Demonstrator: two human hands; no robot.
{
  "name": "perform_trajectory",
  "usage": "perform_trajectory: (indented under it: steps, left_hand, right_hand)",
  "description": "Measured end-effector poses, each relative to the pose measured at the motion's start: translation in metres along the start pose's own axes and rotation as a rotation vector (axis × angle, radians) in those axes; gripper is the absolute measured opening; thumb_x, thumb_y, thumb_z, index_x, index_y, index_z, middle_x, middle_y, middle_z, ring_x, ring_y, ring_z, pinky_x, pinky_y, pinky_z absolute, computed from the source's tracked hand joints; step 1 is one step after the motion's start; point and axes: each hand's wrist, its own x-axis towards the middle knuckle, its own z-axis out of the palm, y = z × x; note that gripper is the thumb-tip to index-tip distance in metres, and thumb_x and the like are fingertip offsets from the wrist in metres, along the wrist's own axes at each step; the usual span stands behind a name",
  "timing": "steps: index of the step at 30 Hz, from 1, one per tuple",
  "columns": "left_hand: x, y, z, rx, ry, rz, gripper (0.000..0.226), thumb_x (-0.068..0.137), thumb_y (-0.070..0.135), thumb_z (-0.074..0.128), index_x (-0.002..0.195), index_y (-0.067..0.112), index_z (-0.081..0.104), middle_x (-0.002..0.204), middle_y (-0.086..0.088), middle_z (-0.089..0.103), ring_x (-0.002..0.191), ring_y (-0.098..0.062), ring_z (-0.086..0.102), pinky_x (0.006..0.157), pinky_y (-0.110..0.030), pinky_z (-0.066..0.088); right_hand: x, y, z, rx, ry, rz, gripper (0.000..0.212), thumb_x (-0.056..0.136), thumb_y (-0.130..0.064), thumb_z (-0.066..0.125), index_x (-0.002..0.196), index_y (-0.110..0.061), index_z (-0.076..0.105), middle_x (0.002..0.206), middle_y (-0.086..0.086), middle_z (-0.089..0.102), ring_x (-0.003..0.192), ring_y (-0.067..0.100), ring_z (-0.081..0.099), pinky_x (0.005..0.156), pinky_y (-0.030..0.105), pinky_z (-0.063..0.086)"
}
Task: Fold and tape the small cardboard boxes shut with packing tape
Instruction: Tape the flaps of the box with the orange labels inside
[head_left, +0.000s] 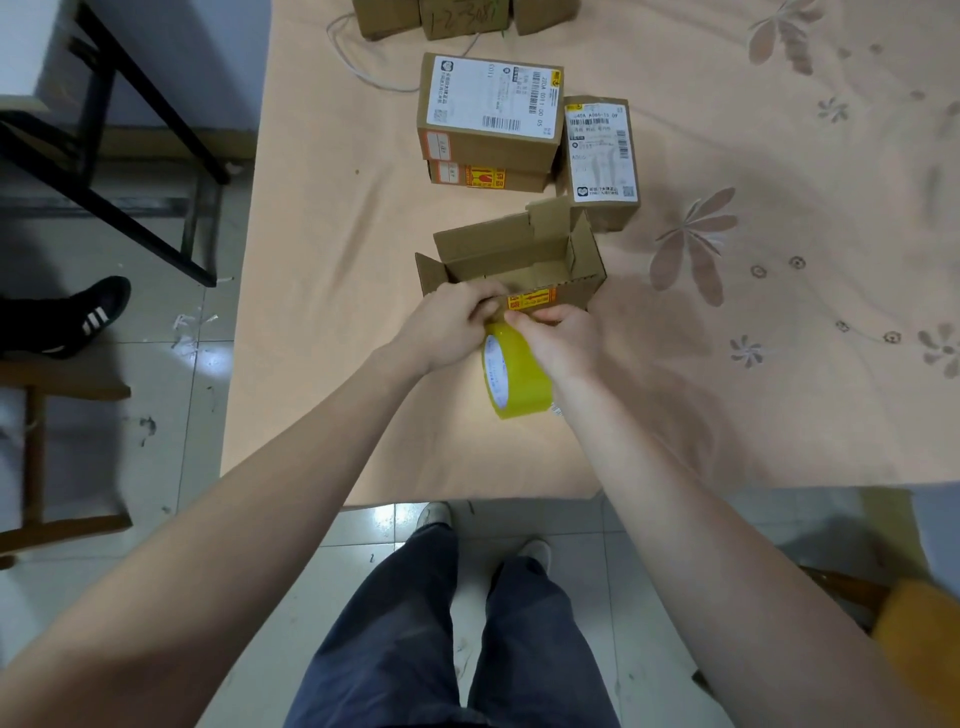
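Note:
A small cardboard box (519, 254) stands on the table with its top flaps open and a yellow warning sticker on its near side. A yellow roll of packing tape (517, 376) hangs in front of the box. My right hand (561, 338) grips the roll from the right. My left hand (449, 322) pinches at the top of the roll where the tape end lies, close against the box's near wall. The tape end itself is hidden by my fingers.
Two closed labelled boxes (491, 114) are stacked behind the open one, with a third (602, 156) to their right. More boxes (457, 18) and a white cable (358, 67) lie at the far edge. The peach floral tablecloth (753, 364) covers the table. A black frame (130, 156) stands left.

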Motion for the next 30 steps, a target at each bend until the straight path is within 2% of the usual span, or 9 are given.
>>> perform_trajectory:
  steps: [5, 8, 12, 15, 18, 21, 24, 26, 30]
  left_hand:
    - [0.003, -0.005, -0.003, -0.156, -0.089, -0.092, 0.037, 0.094, 0.015, 0.036, 0.12, 0.022, 0.06, 0.121, -0.009, 0.062, 0.114, -0.03, 0.053, 0.101, -0.041, 0.04]
    - [0.003, -0.004, 0.004, -0.033, -0.007, -0.065, 0.031, 0.098, 0.037, 0.04, 0.115, 0.028, 0.064, 0.106, -0.005, 0.068, 0.101, -0.027, 0.059, 0.091, -0.038, 0.045]
    - [0.011, -0.003, 0.01, 0.115, 0.146, -0.036, 0.032, 0.097, 0.045, 0.043, 0.106, 0.029, 0.069, 0.099, -0.002, 0.07, 0.094, -0.026, 0.061, 0.076, -0.034, 0.046]
    - [0.02, -0.005, 0.01, 0.215, 0.166, -0.026, 0.033, 0.096, 0.047, 0.043, 0.106, 0.029, 0.069, 0.099, -0.002, 0.07, 0.091, -0.026, 0.06, 0.068, -0.031, 0.04]
    - [0.022, -0.006, 0.01, 0.27, 0.181, 0.008, 0.035, 0.097, 0.047, 0.042, 0.103, 0.025, 0.068, 0.098, -0.003, 0.069, 0.09, -0.026, 0.06, 0.065, -0.028, 0.034]
    - [0.02, -0.008, 0.009, 0.281, 0.162, 0.008, 0.035, 0.095, 0.051, 0.043, 0.102, 0.026, 0.067, 0.097, -0.003, 0.069, 0.093, -0.029, 0.06, 0.07, -0.031, 0.039]
    - [0.021, -0.01, 0.003, 0.282, 0.063, -0.01, 0.037, 0.093, 0.053, 0.046, 0.113, 0.029, 0.066, 0.105, -0.005, 0.069, 0.1, -0.031, 0.059, 0.079, -0.034, 0.043]
    - [0.026, -0.008, 0.002, 0.334, 0.028, -0.023, 0.035, 0.092, 0.051, 0.049, 0.11, 0.027, 0.068, 0.103, -0.008, 0.068, 0.099, -0.034, 0.058, 0.075, -0.033, 0.041]
    - [0.029, 0.001, 0.008, 0.425, 0.065, -0.038, 0.032, 0.094, 0.047, 0.049, 0.104, 0.023, 0.067, 0.1, -0.011, 0.066, 0.095, -0.036, 0.059, 0.067, -0.032, 0.035]
  right_hand:
    - [0.006, -0.001, 0.003, -0.006, -0.012, 0.014, 0.035, 0.075, -0.04, 0.076, 0.094, -0.012, 0.067, 0.102, 0.005, 0.068, 0.089, 0.019, 0.06, 0.073, 0.024, 0.041]
    - [0.008, 0.0, 0.006, -0.016, -0.019, 0.004, 0.028, 0.079, -0.041, 0.071, 0.085, -0.014, 0.065, 0.096, 0.004, 0.067, 0.093, 0.023, 0.063, 0.072, 0.025, 0.041]
    - [0.008, 0.002, 0.006, -0.021, -0.098, 0.047, 0.041, 0.082, -0.049, 0.065, 0.098, -0.012, 0.056, 0.108, 0.007, 0.064, 0.101, 0.024, 0.06, 0.081, 0.032, 0.047]
    - [0.001, 0.004, -0.002, 0.079, -0.2, 0.125, 0.054, 0.088, -0.055, 0.055, 0.124, -0.015, 0.052, 0.121, 0.006, 0.061, 0.109, 0.025, 0.06, 0.093, 0.042, 0.051]
    - [-0.009, 0.009, -0.016, 0.311, -0.391, 0.214, 0.033, 0.09, -0.048, 0.056, 0.118, -0.03, 0.055, 0.106, -0.003, 0.071, 0.093, 0.019, 0.069, 0.085, 0.042, 0.055]
    - [-0.018, 0.017, -0.029, 0.192, -0.584, 0.068, 0.009, 0.091, -0.03, 0.061, 0.098, -0.029, 0.065, 0.092, -0.004, 0.075, 0.085, 0.012, 0.072, 0.082, 0.03, 0.056]
    - [-0.026, 0.019, -0.031, 0.157, -0.604, -0.019, 0.018, 0.095, -0.021, 0.056, 0.112, -0.021, 0.062, 0.114, 0.012, 0.068, 0.106, 0.026, 0.065, 0.096, 0.039, 0.05]
    - [-0.031, 0.017, -0.028, 0.156, -0.587, -0.054, 0.025, 0.097, -0.021, 0.053, 0.12, -0.013, 0.056, 0.118, 0.019, 0.064, 0.11, 0.031, 0.062, 0.099, 0.043, 0.047]
    - [-0.037, 0.012, -0.03, 0.101, -0.522, -0.177, 0.025, 0.096, -0.02, 0.055, 0.118, -0.008, 0.053, 0.107, 0.017, 0.068, 0.095, 0.024, 0.068, 0.08, 0.031, 0.05]
